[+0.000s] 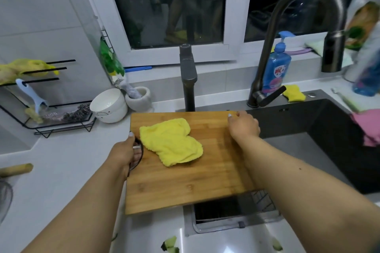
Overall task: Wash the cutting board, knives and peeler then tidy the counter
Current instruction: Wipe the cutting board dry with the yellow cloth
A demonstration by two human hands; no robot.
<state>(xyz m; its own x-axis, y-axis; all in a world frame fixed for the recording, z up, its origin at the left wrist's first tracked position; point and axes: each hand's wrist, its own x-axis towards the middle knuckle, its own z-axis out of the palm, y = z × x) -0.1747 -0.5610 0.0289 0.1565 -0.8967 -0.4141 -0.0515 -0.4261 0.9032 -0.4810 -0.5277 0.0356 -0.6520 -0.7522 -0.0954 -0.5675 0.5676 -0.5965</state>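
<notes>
A: Kitchen counter, white [61,172], under a dark window; black sink [329,150] set into it at right. Where is the board?

B: Bamboo cutting board [191,181] lies flat, spanning the counter edge and the left part of the sink, over a wire basket in the basin. Yellow cloth [171,142] rumpled on its upper middle.

A: Hands?

B: Left hand [123,153] grips the board's left edge at the black loop handle; thumb on top, fingers curled through the loop. Right hand [243,124] is at the far right corner, fingers curled over the back edge, holding it.

A: Peeler?

B: Blue peeler [33,96] hangs in the black wire rack [61,123] at left, well apart from the board. Steel scourers lie in the rack tray. Knives: none identified in view.

A: Other items?

B: White bowl [109,106] tilted, just beside the rack; stone mortar [138,98] next to it. Gooseneck faucet [308,26] behind the sink, blue soap bottle [276,68] behind its base, yellow sponge [294,93] near the lever. Green peel scraps [170,244] on the near counter.
</notes>
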